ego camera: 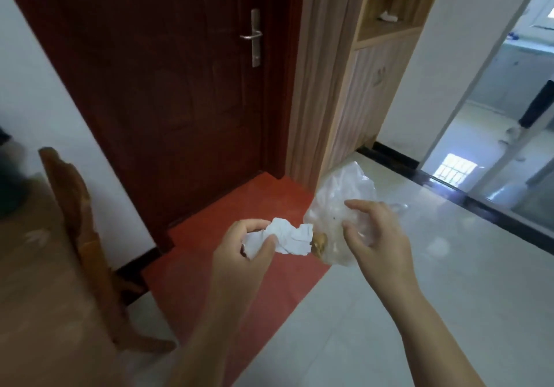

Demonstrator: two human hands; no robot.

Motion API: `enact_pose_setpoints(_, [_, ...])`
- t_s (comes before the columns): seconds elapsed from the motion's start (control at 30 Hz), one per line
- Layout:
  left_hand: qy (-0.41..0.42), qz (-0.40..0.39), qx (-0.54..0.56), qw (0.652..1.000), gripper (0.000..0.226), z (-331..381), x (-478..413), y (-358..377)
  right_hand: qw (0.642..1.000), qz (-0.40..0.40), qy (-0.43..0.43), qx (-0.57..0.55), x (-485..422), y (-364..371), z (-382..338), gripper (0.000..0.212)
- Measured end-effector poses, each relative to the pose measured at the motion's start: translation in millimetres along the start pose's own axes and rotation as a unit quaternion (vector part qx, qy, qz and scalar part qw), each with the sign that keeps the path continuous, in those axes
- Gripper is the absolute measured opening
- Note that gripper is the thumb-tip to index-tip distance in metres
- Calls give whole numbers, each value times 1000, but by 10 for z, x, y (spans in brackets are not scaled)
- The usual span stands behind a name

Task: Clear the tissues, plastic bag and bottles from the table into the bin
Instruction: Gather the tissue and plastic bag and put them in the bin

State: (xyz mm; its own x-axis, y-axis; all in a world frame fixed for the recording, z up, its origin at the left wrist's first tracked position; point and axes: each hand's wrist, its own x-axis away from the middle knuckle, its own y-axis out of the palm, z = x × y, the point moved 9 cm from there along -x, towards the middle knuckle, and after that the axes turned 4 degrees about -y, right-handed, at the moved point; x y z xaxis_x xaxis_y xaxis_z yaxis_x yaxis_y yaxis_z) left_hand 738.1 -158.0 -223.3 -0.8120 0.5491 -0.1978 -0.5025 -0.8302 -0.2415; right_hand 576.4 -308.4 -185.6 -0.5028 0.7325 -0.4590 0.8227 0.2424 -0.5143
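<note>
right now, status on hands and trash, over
Left hand shut on tissue. Right hand holding plastic bag. No bin in view; no obstruction seen.

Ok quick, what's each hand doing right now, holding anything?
Left hand: closed on a crumpled white tissue.
Right hand: fingers curled on a clear plastic bag, holding it up.

Two bare forearms, left grip, right grip, no sleeves visible
</note>
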Motion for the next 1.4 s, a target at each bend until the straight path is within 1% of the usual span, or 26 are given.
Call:
enact_pose_setpoints(0.1, [-15,38,-23,999,12,-197,-340,-76,999,-40,-19,-22,-406,424,74,32])
enact_pose_setpoints(0.17, [-24,67,-34,997,21,-306,-585,-111,997,-63,-35,-42,-703,680,111,31])
enact_pose_setpoints(0.2, [-26,79,-39,996,22,-346,-716,-115,995,-73,-46,-48,-857,800,124,30])
enact_pose_setpoints(0.3, [-25,109,-46,993,12,-355,-1134,-104,990,-100,-75,-63,-1364,1120,145,27])
enact_pose_setpoints(0.37, [-24,134,-47,990,12,-315,-1408,-133,986,-114,-93,-76,-1728,1309,116,28])
enact_pose_setpoints(0.43, [-20,155,-54,986,17,-264,-1633,-199,980,-138,-102,-103,-2032,1526,51,29])
enact_pose_setpoints(0.57, [-25,216,-82,973,17,-291,-1928,-512,960,-196,-118,-164,-2413,2087,-162,35])
enact_pose_setpoints(0.67, [-47,266,-83,959,13,-408,-2023,-830,940,-246,-135,-193,-2515,2556,-377,41])
enact_pose_setpoints(0.77, [-62,313,-76,945,16,-553,-2127,-1208,921,-283,-156,-218,-2588,3034,-629,37])
enact_pose_setpoints(0.83, [-65,333,-85,937,12,-661,-2233,-1472,909,-300,-170,-233,-2633,3364,-798,33])
enact_pose_setpoints(0.93, [-76,360,-88,926,23,-865,-2415,-1891,899,-311,-200,-234,-2694,3878,-1057,32])
enact_pose_setpoints(1.03, [-79,387,-89,915,22,-1031,-2605,-2369,889,-322,-224,-237,-2745,4435,-1411,30])
enact_pose_setpoints(1.13, [-86,429,-95,894,21,-1171,-2720,-2914,870,-339,-271,-232,-2761,4977,-1935,28])
enact_pose_setpoints(1.23, [-99,472,-75,873,12,-1296,-2755,-3422,844,-364,-300,-256,-2739,5445,-2448,28])
enact_pose_setpoints(1.4, [-117,531,-81,836,13,-1510,-2679,-4004,807,-395,-323,-297,-2595,6082,-2944,31])
